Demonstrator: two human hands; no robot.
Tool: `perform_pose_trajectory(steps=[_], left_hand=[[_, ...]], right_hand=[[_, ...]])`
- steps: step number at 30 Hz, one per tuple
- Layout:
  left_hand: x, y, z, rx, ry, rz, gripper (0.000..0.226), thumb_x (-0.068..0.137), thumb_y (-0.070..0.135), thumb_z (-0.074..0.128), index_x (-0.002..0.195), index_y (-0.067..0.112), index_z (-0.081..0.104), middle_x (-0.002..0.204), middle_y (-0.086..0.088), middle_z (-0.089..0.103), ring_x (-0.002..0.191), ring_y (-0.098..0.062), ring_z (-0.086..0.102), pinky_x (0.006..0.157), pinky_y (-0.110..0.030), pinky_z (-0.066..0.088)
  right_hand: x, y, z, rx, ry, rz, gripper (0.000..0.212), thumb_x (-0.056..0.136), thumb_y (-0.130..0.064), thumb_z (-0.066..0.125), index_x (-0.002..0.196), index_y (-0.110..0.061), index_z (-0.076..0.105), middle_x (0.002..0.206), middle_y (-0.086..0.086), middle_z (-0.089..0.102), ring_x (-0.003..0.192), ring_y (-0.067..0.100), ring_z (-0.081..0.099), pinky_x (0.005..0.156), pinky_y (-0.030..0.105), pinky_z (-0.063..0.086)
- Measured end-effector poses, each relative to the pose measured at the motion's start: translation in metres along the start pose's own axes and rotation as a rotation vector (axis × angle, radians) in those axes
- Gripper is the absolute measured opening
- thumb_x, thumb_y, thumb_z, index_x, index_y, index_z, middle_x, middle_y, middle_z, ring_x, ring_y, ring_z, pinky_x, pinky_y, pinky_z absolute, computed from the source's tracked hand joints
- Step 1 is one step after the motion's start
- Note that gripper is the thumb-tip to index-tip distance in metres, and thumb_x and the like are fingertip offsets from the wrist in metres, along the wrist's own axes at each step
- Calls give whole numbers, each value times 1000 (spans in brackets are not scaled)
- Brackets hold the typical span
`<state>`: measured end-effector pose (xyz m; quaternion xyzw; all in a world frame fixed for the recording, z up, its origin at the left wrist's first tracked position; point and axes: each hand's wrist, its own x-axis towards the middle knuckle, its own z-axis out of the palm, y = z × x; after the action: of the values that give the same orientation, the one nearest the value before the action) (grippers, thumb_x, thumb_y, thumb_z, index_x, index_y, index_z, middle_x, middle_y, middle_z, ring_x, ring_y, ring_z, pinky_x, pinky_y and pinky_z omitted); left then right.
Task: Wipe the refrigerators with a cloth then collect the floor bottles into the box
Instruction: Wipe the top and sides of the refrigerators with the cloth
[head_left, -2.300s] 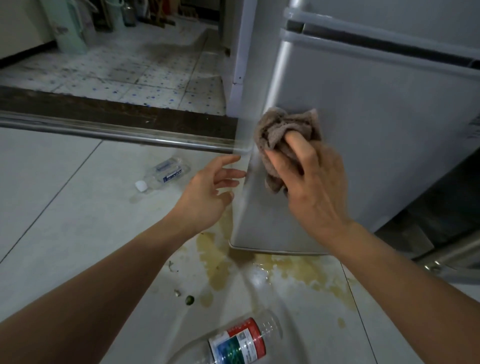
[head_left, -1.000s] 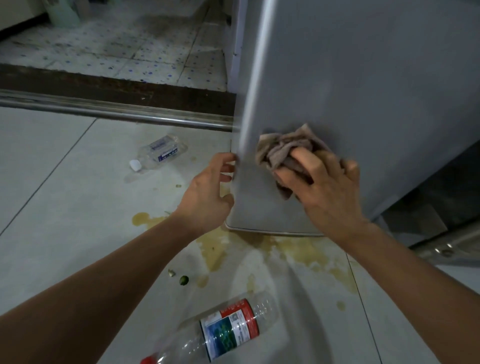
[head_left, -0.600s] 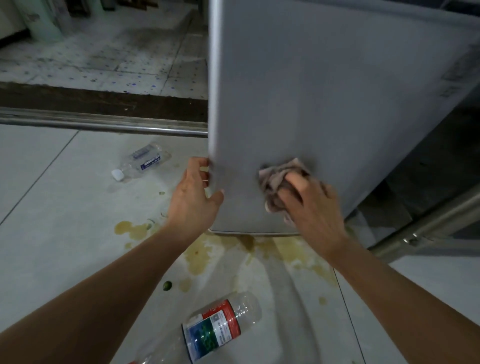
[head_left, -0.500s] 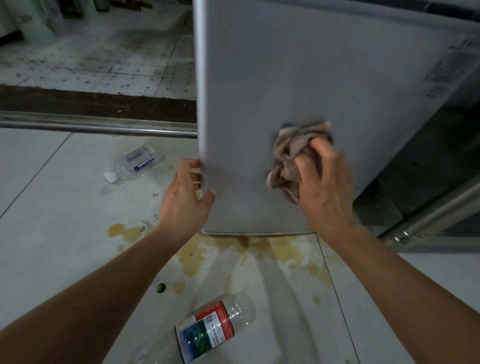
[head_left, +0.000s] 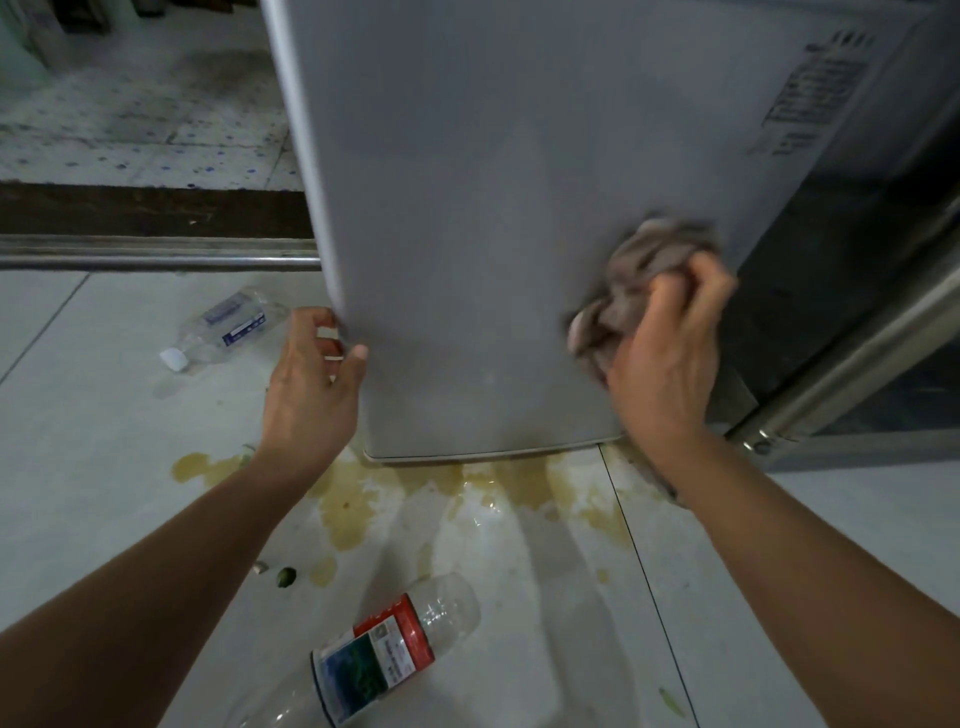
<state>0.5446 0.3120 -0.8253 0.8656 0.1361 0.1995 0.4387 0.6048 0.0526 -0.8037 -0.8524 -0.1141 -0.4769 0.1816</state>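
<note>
On pale tile floor (head_left: 104, 467), yellow spill (head_left: 353, 499) by fridge (head_left: 519, 208), 2 bottles

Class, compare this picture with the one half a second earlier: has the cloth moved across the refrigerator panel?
Yes. The cloth, gripped by the right hand, has slid rightward, now near the right edge of the refrigerator panel.

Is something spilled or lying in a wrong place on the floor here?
Yes. A yellowish-brown puddle spreads over the floor tiles under the refrigerator. Two plastic bottles lie on their sides: a red-labelled one near the camera, a blue-labelled one further left.
</note>
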Motion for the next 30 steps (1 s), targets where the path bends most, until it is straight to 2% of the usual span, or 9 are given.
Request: perform_pose_trajectory(steps=[2,4,9,13,18,21,24,28,30], left_hand=[[0,-1,2,-4,7,5,19,93,30,47,110,25,38,103,1,58,87,-18,57,80,-36,47],[0,-2,4,-14,12,-6,17,94,30,47,109,27,38,103,3,57,88,-16,57,79,-35,47],[-1,-3,3,-29,4,6,18,94,31,47,110,27,39,104,3,57,89,-16,57,78,-33,44],[2,-9,2,-21,12,34,18,94,32,48,109,30,39,101,8,56,84,-6,55,76,-30,41],[-11,-32,16,47,1,39,23,92,28,51,112,29,39,101,7,57,90,-13,56,77,-35,46],[-13,-42,26,81,32,61,19,92,24,51,104,30,37,96,6,55,85,-15,56,71,-33,43],[-11,-46,28,70,34,59,18,93,25,50,103,29,37,94,8,53,83,-14,55,72,-33,44],[-11,-46,24,57,-25,79,20,93,25,50,101,34,33,92,11,52,82,-9,55,72,-33,44],[-11,-44,23,63,-19,85,21,93,25,50,100,34,33,93,9,53,80,-9,55,68,-29,43]], right_hand=[[12,7,4,10,127,118,12,91,-8,49,101,-4,45,123,26,44,108,36,51,96,32,43],[-4,14,12,-21,82,155,16,90,-9,44,102,2,47,124,30,42,110,39,49,101,31,38],[-81,30,23,-81,-564,466,49,77,-10,69,110,8,39,127,29,32,102,47,52,86,43,48],[-49,29,16,88,-231,481,38,74,0,49,109,6,38,127,28,30,98,40,50,82,35,44],[-6,31,17,137,29,491,43,74,3,40,116,10,37,134,31,29,120,39,41,106,34,33],[-21,33,29,153,14,517,44,76,3,35,120,10,35,128,30,37,113,40,46,102,38,38],[-54,41,44,190,-109,637,35,89,2,39,123,0,32,122,16,43,96,20,52,90,33,47],[-76,44,44,129,-454,799,24,96,-1,35,114,-17,34,95,15,51,55,3,52,51,10,43],[-69,36,38,229,-413,865,46,86,10,46,127,-4,28,116,13,44,78,2,58,62,-3,38]])
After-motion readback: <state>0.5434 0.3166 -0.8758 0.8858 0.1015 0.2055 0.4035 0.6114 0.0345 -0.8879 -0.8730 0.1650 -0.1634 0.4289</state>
